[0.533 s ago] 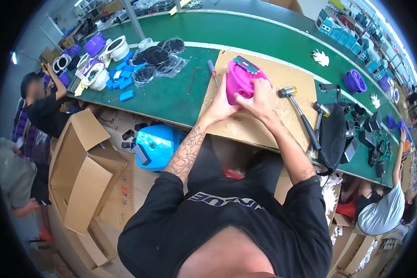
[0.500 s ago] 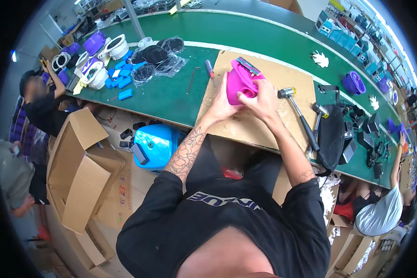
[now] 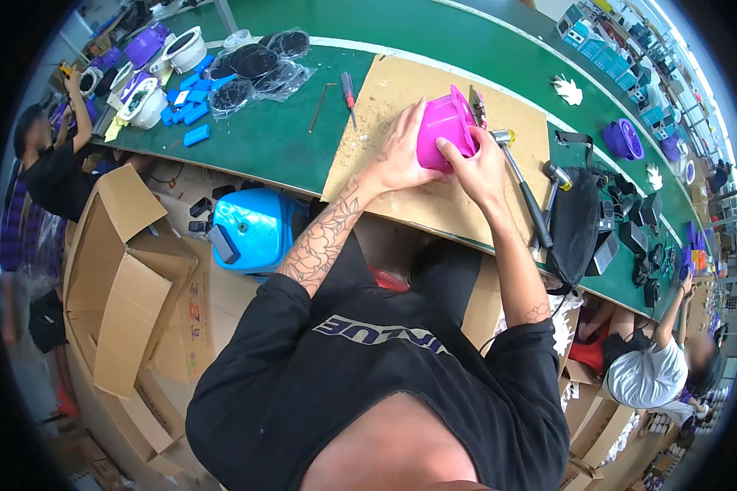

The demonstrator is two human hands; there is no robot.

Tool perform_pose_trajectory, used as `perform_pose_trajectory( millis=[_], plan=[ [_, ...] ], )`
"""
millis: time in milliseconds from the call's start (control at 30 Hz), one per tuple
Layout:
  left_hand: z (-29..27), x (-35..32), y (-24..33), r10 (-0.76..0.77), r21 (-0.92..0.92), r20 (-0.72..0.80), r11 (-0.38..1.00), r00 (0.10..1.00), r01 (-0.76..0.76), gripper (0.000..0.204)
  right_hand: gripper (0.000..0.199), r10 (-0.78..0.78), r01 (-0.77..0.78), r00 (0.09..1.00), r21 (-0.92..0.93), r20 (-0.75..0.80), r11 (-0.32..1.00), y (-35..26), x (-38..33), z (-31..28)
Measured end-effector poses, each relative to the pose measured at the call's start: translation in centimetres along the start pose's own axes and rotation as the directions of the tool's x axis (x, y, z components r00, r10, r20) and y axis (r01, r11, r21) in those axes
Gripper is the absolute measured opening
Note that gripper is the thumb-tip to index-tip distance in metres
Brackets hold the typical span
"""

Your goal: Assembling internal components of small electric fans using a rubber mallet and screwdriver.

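Note:
Over the brown board I hold a magenta plastic housing, shaped like a cup with a flared rim. My left hand wraps its left side, while my right hand grips the right side with the thumb on its near face. The rim is turned to the right and hides the inside. A narrow dark metallic piece shows just past the rim; whether it is attached cannot be made out. Right of my hands lie a yellow-headed mallet and a second mallet.
A screwdriver and an L-shaped hex key lie left of the board. Farther left are blue parts and bagged black discs. A black bag sits at right. Co-workers stand at both sides; an open carton is lower left.
The magenta housing has been turned so its rim points right instead of up, and both hands have shifted their hold. My view has swung slightly.

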State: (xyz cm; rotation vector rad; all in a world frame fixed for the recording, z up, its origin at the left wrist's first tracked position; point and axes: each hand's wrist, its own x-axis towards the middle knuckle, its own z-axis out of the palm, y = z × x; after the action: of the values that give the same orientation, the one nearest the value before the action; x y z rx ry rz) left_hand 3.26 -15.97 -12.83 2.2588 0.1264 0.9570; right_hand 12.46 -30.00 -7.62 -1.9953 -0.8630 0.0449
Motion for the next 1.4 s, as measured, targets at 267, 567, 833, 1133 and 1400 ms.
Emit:
perform_pose_trajectory(
  millis=[267, 567, 833, 1133, 1400],
  plan=[
    [-1.5, -0.5, -0.7, -0.109, -0.033, 0.087, 0.993, 0.990, 0.113, 0.121, 0.046, 0.134, -0.076, 0.986, 0.447, -0.099, 0.891, 0.5, 1.7, -2.7],
    [-2.7, 0.4, 2.6, -0.085, -0.206, 0.025, 0.975, 0.996, 0.088, 0.136, 0.038, 0.143, -0.013, 0.987, 0.863, -0.069, 0.505, 1.5, 0.7, -3.4],
    [0.0, 3.7, 3.4, 0.004, -0.315, 0.014, 0.949, 1.000, 0.000, 0.104, 0.031, 0.083, -0.013, 0.996, 0.831, -0.041, 0.556, 1.6, -0.3, -2.4],
    [-0.9, 3.2, 2.5, -0.051, -0.370, -0.021, 0.928, 0.998, 0.039, 0.095, 0.028, 0.044, -0.047, 0.999, 0.800, 0.025, 0.598, 1.3, 0.7, -1.6],
    [-1.0, 2.4, 3.1, -0.133, -0.548, 0.012, 0.828, 0.991, 0.118, 0.085, 0.034, 0.005, -0.069, 0.996, 0.754, 0.086, 0.654, 1.6, 0.2, -1.4]
  ],
)
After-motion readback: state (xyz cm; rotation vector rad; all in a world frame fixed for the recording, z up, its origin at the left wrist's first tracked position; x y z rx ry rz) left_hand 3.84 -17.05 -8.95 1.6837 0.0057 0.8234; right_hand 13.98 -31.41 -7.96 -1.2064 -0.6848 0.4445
